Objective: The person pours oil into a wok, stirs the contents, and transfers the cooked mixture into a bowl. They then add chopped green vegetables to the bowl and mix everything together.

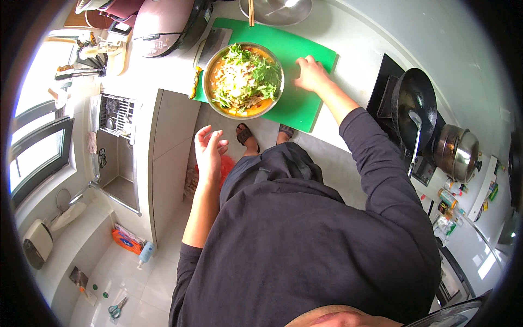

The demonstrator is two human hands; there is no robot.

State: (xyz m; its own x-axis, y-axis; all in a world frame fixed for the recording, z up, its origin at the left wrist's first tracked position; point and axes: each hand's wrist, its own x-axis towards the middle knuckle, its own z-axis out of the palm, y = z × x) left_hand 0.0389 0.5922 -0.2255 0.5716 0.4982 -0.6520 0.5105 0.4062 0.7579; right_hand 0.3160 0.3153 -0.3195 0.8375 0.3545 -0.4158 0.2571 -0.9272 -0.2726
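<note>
A round metal bowl [207, 99] stands on a green cutting board [300, 112], near the counter's front edge. It is full of orange-red broth and food, topped with chopped green leaves [263, 73] and pale shreds. To the bowl's right, my right hand [312, 73] is over the board with its fingers bent down; whether anything is between them cannot be made out. My left hand [209, 153] is raised in front of the counter, fingers apart and loosely curled, holding nothing. Left of the bowl lies a broad knife blade [216, 41], partly hidden, with a yellow-and-black handle [195, 83] nearby.
Behind the board sits a metal basin [282, 12] with chopsticks [251, 14] across its rim. A rice cooker [163, 28] is at the back left. On the right, a black wok [416, 102] with a ladle and a lidded pot [457, 153] occupy the stove. A sink [118, 186] lies left.
</note>
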